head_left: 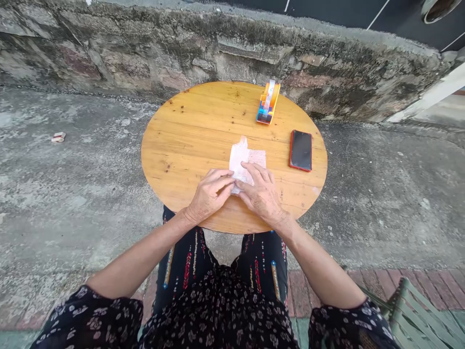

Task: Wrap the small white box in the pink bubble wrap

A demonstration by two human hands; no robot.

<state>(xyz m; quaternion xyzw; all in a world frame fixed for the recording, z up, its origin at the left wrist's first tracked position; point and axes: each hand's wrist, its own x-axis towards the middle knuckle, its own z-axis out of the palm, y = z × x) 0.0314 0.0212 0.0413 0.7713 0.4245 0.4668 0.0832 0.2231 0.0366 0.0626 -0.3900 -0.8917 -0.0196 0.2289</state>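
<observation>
A white, faintly pink folded paper or tissue (242, 157) lies on the round wooden table (189, 140) near its front middle. My left hand (209, 194) pinches the paper's near left edge with bent fingers. My right hand (260, 193) lies over the paper's near right part, fingers pressed down on it. Both hands meet at the paper's near corner.
A red-cased phone (301, 150) lies face up to the right of the paper. An orange and blue tape dispenser (268, 102) stands at the table's far side. A rough stone wall (232, 53) runs behind. A small scrap (58, 137) lies on the concrete at left.
</observation>
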